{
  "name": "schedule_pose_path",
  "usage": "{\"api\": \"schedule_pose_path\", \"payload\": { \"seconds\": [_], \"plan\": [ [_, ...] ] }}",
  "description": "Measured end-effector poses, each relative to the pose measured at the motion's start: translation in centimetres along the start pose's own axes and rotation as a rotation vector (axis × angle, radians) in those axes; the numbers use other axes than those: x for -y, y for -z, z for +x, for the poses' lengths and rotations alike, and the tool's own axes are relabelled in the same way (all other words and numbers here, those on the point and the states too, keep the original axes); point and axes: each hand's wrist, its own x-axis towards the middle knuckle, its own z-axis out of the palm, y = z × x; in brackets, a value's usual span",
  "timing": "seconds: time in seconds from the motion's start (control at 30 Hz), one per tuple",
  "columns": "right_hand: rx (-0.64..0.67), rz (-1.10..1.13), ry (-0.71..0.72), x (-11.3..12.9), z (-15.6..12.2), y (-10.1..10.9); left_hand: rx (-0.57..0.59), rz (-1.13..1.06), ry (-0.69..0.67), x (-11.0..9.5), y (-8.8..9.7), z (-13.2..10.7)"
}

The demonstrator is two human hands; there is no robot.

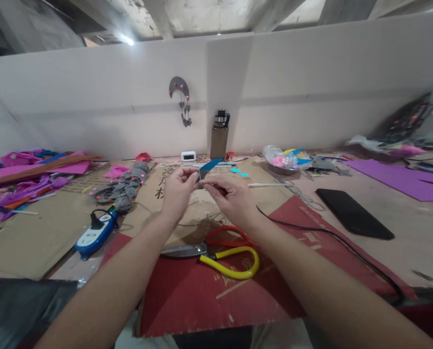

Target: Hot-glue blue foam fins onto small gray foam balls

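In front of me, above the cardboard, my left hand (182, 188) and my right hand (233, 195) meet fingertip to fingertip, each closed in a pinch. Between them a narrow blue felt piece (212, 165) slants up to the right, its lower end at the left fingertips. A small greyish bit shows under it, too fine to make out, and the right fingertips close on something hidden there. Below the hands lie large scissors with one yellow handle (253, 271) and one red handle (216, 237), partly behind my right forearm, their blades pointing left.
Red cardboard (187, 305) covers the near table. A blue-and-white power strip (96, 236) and grey felt pieces (124, 186) lie left. A black phone (354, 213), black cable (321, 230), purple sheet (394, 179) and metal bowl (284, 168) sit right. A bottle (219, 138) stands behind.
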Motion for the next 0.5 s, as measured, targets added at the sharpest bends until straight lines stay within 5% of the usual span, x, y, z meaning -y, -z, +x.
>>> {"api": "schedule_pose_path", "payload": {
  "seconds": [0.17,0.5],
  "plan": [
    [0.080,-0.049,-0.009,-0.5,0.0,0.0,0.019,-0.148,0.102,-0.8,-0.3,-0.1],
    [0.031,-0.094,-0.091,-1.1,0.2,0.4,0.008,-0.230,0.188,-1.4,0.2,0.3]
  ]
}}
